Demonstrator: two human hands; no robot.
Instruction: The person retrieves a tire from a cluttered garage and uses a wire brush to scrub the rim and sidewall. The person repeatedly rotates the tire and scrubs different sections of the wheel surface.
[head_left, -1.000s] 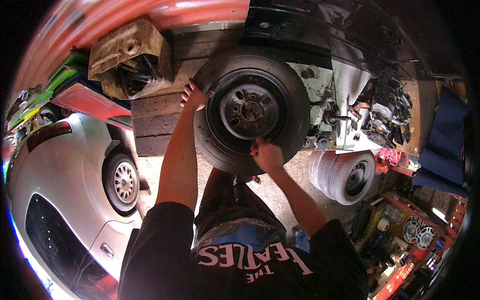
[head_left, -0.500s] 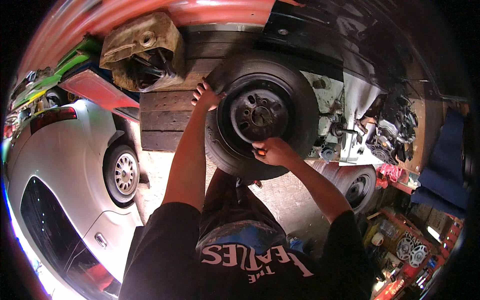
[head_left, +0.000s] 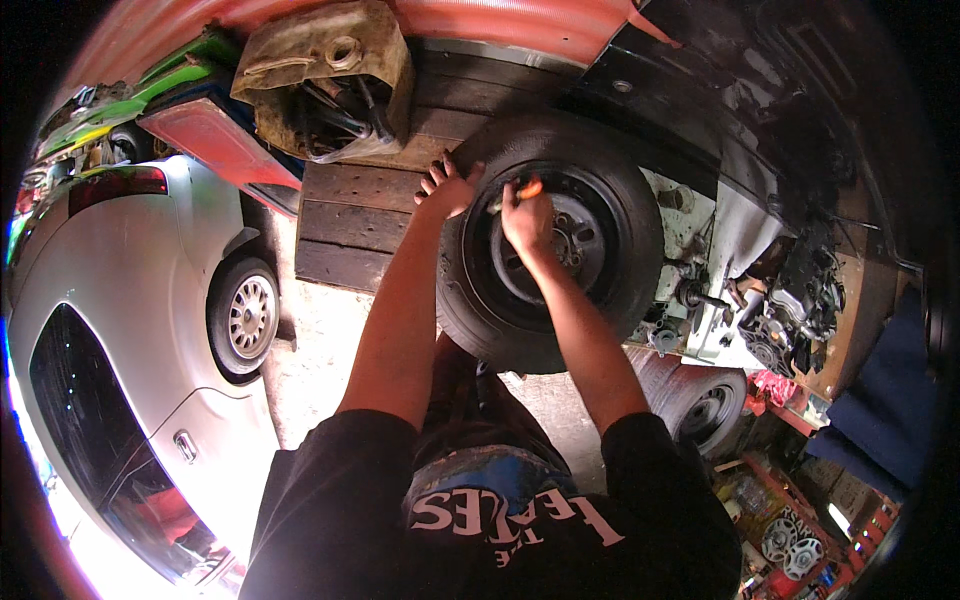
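A wheel lies flat before me, its black tire (head_left: 470,310) around a dark steel rim (head_left: 510,268) with holes about its hub. My left hand (head_left: 447,190) rests with spread fingers against the tire's upper-left side. Over the upper-left part of the rim, my right hand (head_left: 527,218) is closed around a small orange-handled tool (head_left: 529,188). A pale end of it shows to the left of the fingers; its exact kind is too small to tell.
The wheel lies on a wooden plank bench (head_left: 350,217). A cut-open plastic jug (head_left: 325,90) with tools stands at its back left. Engine parts (head_left: 775,320) lie on the right. A pale car (head_left: 130,300) is at left; spare wheels (head_left: 705,410) stand below the bench's right.
My right hand has moved with the orange-handled tool from the rim's lower edge to its upper-left part. My left hand stays on the tire; the whole view has shifted slightly.
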